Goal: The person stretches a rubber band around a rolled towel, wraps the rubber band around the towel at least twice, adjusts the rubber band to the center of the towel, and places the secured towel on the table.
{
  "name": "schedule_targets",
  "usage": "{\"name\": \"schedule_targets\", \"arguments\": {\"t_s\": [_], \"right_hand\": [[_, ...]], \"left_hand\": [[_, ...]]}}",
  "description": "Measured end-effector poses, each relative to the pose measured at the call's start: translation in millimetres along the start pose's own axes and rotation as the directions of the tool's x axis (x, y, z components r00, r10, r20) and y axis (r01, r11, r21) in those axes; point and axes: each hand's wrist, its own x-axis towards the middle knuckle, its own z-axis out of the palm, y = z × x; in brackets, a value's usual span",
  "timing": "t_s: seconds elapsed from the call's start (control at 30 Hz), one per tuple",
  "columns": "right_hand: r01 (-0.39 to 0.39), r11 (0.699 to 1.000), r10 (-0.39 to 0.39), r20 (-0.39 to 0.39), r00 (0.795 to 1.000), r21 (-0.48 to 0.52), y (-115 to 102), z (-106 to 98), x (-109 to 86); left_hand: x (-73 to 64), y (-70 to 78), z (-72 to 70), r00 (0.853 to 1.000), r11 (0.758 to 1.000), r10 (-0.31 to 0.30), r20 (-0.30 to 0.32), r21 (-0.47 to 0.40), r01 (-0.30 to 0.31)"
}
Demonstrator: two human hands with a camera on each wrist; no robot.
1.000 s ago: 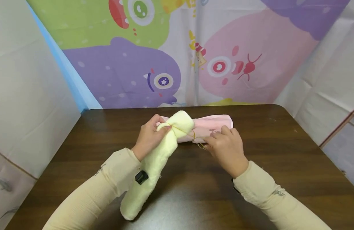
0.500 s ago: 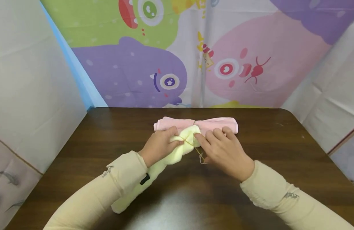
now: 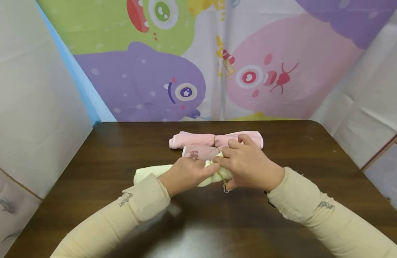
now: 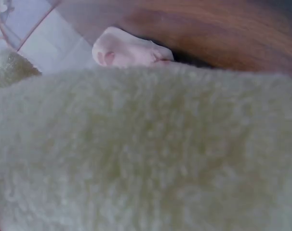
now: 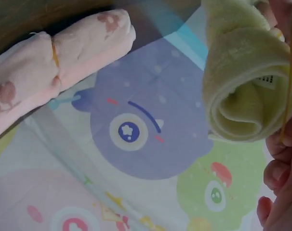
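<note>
A pale yellow rolled towel (image 3: 150,173) lies crosswise between my hands, and my left hand (image 3: 185,175) grips it near its middle. With curled fingers, my right hand (image 3: 253,163) holds a thin yellow rubber band (image 3: 222,177) at the towel's right part. In the right wrist view the band (image 5: 289,91) runs stretched past the coiled end of the yellow towel (image 5: 247,108). Blurred yellow pile fills most of the left wrist view. My right hand hides much of the towel's right end in the head view.
Behind my hands on the dark wooden table (image 3: 121,150) lies a pink rolled towel (image 3: 193,140) with a band round its middle. In front of it is a dusky pink rolled towel (image 3: 200,152), partly hidden. A cartoon-printed cloth (image 3: 147,79) hangs beyond the table's far edge.
The yellow towel has swung from slanting toward me to lying nearly crosswise. Both hands have come closer together, and the right hand has brought the rubber band over the towel's right part.
</note>
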Motion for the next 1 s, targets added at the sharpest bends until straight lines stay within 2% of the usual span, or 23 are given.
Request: {"name": "schedule_targets", "arguments": {"t_s": [0.13, 0.27, 0.4, 0.47, 0.53, 0.57, 0.6, 0.67, 0.7, 0.77, 0.8, 0.87, 0.9, 0.93, 1.0], "right_hand": [[0.038, 0.999, -0.037, 0.014, 0.999, -0.027, -3, -5, 1.7], [0.025, 0.999, -0.025, 0.015, 1.000, 0.025, 4, -10, 0.5], [-0.031, 0.991, 0.027, 0.031, 0.999, 0.130, 23, -12, -7.8], [-0.069, 0.964, 0.061, 0.042, 0.997, 0.255, 29, -8, -12.9], [-0.098, 0.900, 0.088, 0.043, 0.995, 0.424, 33, -2, -16.6], [-0.116, 0.846, 0.103, 0.053, 0.993, 0.521, 34, 1, -17.8], [-0.145, 0.773, 0.127, 0.074, 0.989, 0.618, 35, 5, -18.2], [-0.221, 0.605, 0.183, 0.137, 0.974, 0.765, 34, 10, -16.5], [-0.269, 0.496, 0.209, 0.187, 0.960, 0.826, 34, 12, -15.0], [-0.356, 0.297, 0.263, 0.282, 0.923, 0.886, 32, 15, -11.2], [-0.386, 0.208, 0.286, 0.322, 0.902, 0.899, 32, 16, -9.8], [-0.420, 0.051, 0.330, 0.382, 0.863, 0.906, 34, 17, -8.6], [-0.417, -0.026, 0.348, 0.399, 0.848, 0.909, 35, 17, -8.5], [-0.398, -0.089, 0.362, 0.402, 0.841, 0.913, 36, 19, -8.2], [-0.304, -0.247, 0.391, 0.382, 0.838, 0.920, 38, 23, -7.7]], "left_hand": [[-2.1, -0.1, 4.6, 0.997, 0.997, 0.077, -0.033, -0.008, -0.077], [0.6, 0.3, 6.9, 0.982, 0.990, 0.120, -0.143, -0.063, -0.130], [8.3, 1.1, 1.1, 0.955, 0.975, 0.113, -0.273, -0.157, -0.160], [13.0, 3.8, -0.8, 0.949, 0.965, 0.083, -0.303, -0.215, -0.153], [16.2, 6.3, -1.6, 0.954, 0.944, 0.026, -0.299, -0.308, -0.122], [16.9, 7.1, -2.1, 0.959, 0.927, -0.012, -0.284, -0.363, -0.096], [16.9, 7.4, -2.7, 0.963, 0.907, -0.054, -0.264, -0.416, -0.063], [16.1, 6.7, -3.8, 0.964, 0.858, -0.141, -0.225, -0.513, 0.006], [15.4, 5.7, -4.0, 0.960, 0.835, -0.181, -0.214, -0.550, 0.035], [15.5, 3.4, -4.2, 0.947, 0.796, -0.252, -0.200, -0.599, 0.085], [16.4, 2.3, -3.5, 0.939, 0.781, -0.280, -0.200, -0.616, 0.102], [20.7, 0.4, -0.8, 0.922, 0.761, -0.326, -0.209, -0.636, 0.125], [23.8, -0.6, 0.8, 0.913, 0.757, -0.344, -0.218, -0.640, 0.132], [26.4, -1.7, 1.5, 0.903, 0.751, -0.363, -0.229, -0.646, 0.138], [32.1, -4.2, 2.4, 0.874, 0.739, -0.413, -0.255, -0.656, 0.158]]}}
